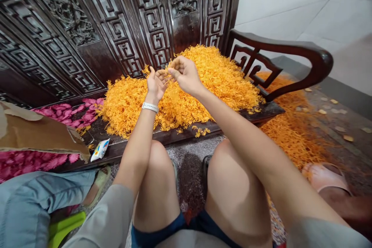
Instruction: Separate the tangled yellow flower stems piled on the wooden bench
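A heap of frilly orange plastic flower pieces [203, 85] covers the bench seat [186, 133]. Over this heap my two hands meet at the fingertips. My left hand [157, 84], with a white band on its wrist, is turned palm up, its thumb apart from half-stretched fingers. Close to its thumb a loose orange piece shows; whether it touches the hand I cannot tell. My right hand [186, 74] is closed in a pinch, thumb against fingers, on a small orange flower piece [167, 70]. The exact shape of that piece is partly hidden by the fingers.
A dark carved bench back [186, 27] rises behind the heap, with a curved armrest [290, 48] on the right. Pink flower pieces [87, 114], a cardboard box [40, 131] and a white packet [100, 150] lie left. More orange pieces [290, 135] cover the right floor. Another person's jeans-clad leg [43, 193] is left.
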{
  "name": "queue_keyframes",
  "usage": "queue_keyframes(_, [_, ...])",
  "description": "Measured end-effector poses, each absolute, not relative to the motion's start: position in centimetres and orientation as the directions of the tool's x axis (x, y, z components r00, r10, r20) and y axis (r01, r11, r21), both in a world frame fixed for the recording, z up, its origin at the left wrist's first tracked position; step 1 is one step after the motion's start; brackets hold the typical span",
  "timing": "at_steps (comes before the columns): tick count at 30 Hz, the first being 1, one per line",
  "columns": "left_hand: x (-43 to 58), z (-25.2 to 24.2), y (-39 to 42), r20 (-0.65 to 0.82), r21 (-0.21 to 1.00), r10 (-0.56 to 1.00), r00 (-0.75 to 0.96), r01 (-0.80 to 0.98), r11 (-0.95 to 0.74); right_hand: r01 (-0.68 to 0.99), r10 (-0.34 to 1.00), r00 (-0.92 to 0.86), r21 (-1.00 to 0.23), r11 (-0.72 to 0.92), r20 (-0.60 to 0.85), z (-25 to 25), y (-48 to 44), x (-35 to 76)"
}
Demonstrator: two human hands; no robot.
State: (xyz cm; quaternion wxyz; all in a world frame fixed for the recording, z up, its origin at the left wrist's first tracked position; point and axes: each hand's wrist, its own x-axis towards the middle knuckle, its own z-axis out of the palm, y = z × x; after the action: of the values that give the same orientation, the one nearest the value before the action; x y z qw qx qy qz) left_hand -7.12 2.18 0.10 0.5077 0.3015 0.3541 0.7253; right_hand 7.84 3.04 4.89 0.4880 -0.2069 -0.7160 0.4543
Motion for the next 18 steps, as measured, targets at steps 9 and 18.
queue_keyframes(9, [-3.5,1.8,0.9,0.165,0.907,0.968,-0.187,-0.358,-0.224,-0.005,0.721,-0.437,-0.803,0.596,0.537,2.7,6.0,9.0])
queue_keyframes(18, [-3.6,1.8,2.2,0.067,0.926,0.917,-0.394,-0.318,-0.204,0.17,0.672,-0.514,-0.705,0.688,0.533,2.6,6.2,9.7])
